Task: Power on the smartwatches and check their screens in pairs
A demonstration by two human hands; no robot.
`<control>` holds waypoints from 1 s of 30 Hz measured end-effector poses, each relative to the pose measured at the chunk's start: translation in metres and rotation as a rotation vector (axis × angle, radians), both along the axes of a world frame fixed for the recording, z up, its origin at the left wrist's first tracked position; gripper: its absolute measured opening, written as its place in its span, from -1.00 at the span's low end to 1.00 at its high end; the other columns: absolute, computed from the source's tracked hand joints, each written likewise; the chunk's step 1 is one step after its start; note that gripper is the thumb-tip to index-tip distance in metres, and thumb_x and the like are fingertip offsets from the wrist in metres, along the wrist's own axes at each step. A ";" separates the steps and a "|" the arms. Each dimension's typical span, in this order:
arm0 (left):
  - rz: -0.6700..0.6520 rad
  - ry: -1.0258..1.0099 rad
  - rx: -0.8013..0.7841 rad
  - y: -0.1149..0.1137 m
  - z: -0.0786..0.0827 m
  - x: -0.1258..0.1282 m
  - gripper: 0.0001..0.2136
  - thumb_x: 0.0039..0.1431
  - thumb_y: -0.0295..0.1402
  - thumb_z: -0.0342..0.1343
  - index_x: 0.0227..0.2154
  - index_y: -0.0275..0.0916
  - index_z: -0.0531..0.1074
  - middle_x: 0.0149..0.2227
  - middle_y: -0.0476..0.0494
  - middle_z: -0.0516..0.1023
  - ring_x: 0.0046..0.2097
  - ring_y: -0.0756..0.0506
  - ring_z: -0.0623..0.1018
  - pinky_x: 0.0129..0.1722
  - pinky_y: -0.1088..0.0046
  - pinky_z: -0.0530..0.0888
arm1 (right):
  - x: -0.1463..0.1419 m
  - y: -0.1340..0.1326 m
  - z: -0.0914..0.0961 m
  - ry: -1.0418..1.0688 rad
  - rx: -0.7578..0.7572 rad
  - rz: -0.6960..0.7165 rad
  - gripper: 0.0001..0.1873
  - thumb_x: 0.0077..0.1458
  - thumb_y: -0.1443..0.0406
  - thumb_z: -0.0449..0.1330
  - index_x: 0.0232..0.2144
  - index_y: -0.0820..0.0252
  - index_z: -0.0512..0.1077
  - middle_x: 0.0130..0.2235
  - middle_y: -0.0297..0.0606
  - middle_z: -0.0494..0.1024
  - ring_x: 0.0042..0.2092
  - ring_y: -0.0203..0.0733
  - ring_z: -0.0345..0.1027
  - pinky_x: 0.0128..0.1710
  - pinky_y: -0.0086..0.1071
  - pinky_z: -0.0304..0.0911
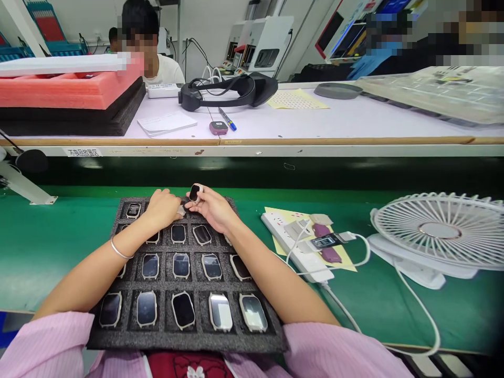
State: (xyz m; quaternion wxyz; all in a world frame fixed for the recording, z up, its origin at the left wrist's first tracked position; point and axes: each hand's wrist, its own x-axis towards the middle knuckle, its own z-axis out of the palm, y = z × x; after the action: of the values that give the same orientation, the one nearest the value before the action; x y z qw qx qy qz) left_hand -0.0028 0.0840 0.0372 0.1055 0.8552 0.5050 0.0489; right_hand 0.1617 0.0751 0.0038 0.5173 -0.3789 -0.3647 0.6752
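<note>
My right hand [214, 209] pinches a small smartwatch case [194, 192] between thumb and fingers, its dark screen tilted up, over the far edge of a black foam tray [181, 344]. Close beside it, my left hand [163, 206] is closed, its back toward me. A small pale piece [181, 210] shows at its fingertips, too little to name. Rows of strapless watch cases sit in the tray's square pockets, such as one watch [183, 310] in the near row and another watch [178, 233] further back. My forearms cover some pockets.
Right of the tray lie a white power strip [295, 247] with cables, a wired dark device [326, 241] and a white fan [439, 231]. On the raised shelf are pink foam [71, 92], a black headset [232, 94] and a pen [227, 119]. A person sits beyond.
</note>
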 end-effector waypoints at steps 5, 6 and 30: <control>0.048 -0.164 -0.105 0.009 0.004 -0.009 -0.85 0.04 -0.25 0.25 -0.46 -0.23 0.56 -0.40 -0.24 0.60 -0.18 -0.28 0.57 -0.13 0.21 0.44 | 0.004 0.000 -0.002 0.018 0.066 -0.034 -0.76 0.07 0.23 0.33 -0.21 0.11 0.41 -0.22 -0.30 0.59 -0.35 -0.30 0.52 -0.28 -0.36 0.41; 0.052 -0.228 -0.141 0.009 0.007 -0.015 -0.79 0.12 -0.19 0.19 -0.42 -0.23 0.57 -0.40 -0.21 0.60 -0.23 -0.22 0.58 -0.18 0.26 0.47 | 0.005 0.000 -0.003 0.021 0.085 -0.042 -0.74 0.06 0.20 0.34 -0.21 0.11 0.41 -0.20 -0.29 0.60 -0.34 -0.29 0.52 -0.26 -0.35 0.42; 0.369 -1.220 -0.831 -0.029 -0.012 -0.011 -0.50 -0.14 0.10 0.38 -0.47 -0.30 0.48 -0.53 -0.02 0.44 -0.50 0.04 0.41 -0.43 0.46 0.37 | -0.019 -0.028 -0.002 -0.221 0.332 -0.087 -0.36 0.21 -0.11 0.16 0.24 -0.08 0.18 0.16 -0.15 0.40 0.06 -0.10 0.51 0.21 -0.06 0.32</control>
State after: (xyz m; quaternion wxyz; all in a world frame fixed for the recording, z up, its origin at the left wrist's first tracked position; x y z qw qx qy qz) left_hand -0.0136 0.0547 0.0253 0.6696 0.4684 0.4687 0.3355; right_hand 0.1423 0.0466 0.0020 0.5582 -0.3757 -0.5090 0.5369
